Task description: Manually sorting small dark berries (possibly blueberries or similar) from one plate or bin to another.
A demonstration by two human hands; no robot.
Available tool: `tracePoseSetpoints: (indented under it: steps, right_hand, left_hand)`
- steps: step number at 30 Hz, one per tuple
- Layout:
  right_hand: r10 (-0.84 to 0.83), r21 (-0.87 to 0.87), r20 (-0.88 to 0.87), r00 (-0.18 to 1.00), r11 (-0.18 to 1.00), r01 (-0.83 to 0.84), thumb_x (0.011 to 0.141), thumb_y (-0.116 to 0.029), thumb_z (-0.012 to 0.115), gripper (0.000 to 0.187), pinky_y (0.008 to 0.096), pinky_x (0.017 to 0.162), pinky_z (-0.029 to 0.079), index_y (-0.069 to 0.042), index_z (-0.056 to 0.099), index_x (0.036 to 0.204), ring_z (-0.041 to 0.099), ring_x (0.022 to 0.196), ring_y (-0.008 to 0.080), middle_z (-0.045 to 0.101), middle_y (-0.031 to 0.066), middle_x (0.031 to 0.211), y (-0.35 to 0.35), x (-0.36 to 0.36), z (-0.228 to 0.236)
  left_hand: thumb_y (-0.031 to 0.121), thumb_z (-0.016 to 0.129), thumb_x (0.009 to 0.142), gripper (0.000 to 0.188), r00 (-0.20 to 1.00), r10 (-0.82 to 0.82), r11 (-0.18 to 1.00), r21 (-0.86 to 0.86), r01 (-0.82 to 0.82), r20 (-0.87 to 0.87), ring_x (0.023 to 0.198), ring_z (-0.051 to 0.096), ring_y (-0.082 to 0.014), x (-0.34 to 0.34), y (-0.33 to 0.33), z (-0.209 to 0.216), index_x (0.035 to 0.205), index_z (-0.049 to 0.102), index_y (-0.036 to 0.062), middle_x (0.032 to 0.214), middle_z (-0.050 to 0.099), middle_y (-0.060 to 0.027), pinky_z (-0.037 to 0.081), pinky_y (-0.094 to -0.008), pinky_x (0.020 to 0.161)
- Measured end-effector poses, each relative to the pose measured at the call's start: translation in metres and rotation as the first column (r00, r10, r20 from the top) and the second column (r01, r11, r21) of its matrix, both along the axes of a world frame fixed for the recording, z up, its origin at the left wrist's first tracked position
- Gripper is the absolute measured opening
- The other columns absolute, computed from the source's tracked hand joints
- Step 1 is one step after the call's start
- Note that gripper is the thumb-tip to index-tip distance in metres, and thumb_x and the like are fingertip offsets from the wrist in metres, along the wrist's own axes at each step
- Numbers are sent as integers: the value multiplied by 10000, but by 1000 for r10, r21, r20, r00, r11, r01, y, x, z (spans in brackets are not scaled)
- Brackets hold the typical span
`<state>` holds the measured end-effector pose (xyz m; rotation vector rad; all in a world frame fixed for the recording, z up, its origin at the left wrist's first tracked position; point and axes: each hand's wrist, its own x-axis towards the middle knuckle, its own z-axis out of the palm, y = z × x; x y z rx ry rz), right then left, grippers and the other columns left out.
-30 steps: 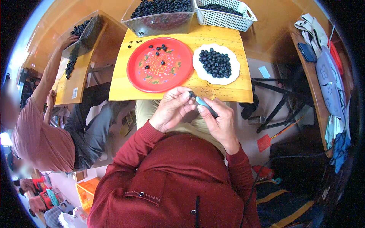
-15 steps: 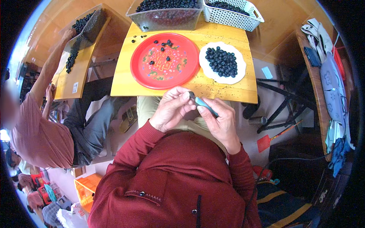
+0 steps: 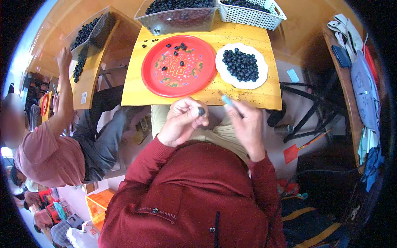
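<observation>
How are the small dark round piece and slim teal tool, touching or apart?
Apart: the head view shows a gap between the dark piece in the left hand and the teal tool in the right hand.

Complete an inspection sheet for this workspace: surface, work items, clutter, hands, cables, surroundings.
Surface: yellow table, dark crumbs near its front edge.
Work items: red tray with a few dark pieces; white plate with a heap; transparent bin and white basket behind, holding more.
Clutter: loose bits beyond the tray's left side.
Hands: left hand pinches one dark piece; right hand holds a teal tool, apart from it.
Cables: black cable at right.
Surroundings: co-worker at left; red swatter at right.
</observation>
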<state>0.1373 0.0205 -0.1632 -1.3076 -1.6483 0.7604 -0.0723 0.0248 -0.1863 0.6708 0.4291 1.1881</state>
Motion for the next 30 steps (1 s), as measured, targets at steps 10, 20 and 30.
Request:
tracePoseSetpoints:
  steps: [10,20,30]
  right_hand:
    - [99,6,-146,984,995,-99,940,-202,688,292,314,739,519,30,698,1118,681,815,200,710,153,907,-6,2,12]
    - [234,-21,-368,900,966,-259,894,-200,742,299,294,690,506,49,694,1051,656,788,160,687,130,889,-6,-17,15]
    - [173,-141,-501,848,950,-277,968,-192,660,224,218,574,392,24,696,923,493,680,24,597,-37,716,4,-4,-2]
  left_hand:
    - [83,662,940,126,999,-40,999,-8,40,32,840,682,-167,1,4,3,1051,659,22,956,698,-97,587,-331,781]
    - [67,659,939,137,999,-31,996,-81,29,-26,870,694,-177,11,-6,7,1070,662,27,984,706,-92,593,-333,802]
    - [48,654,938,141,994,-111,994,12,111,-20,852,691,-184,11,-6,2,1073,660,8,979,705,-96,592,-346,799]
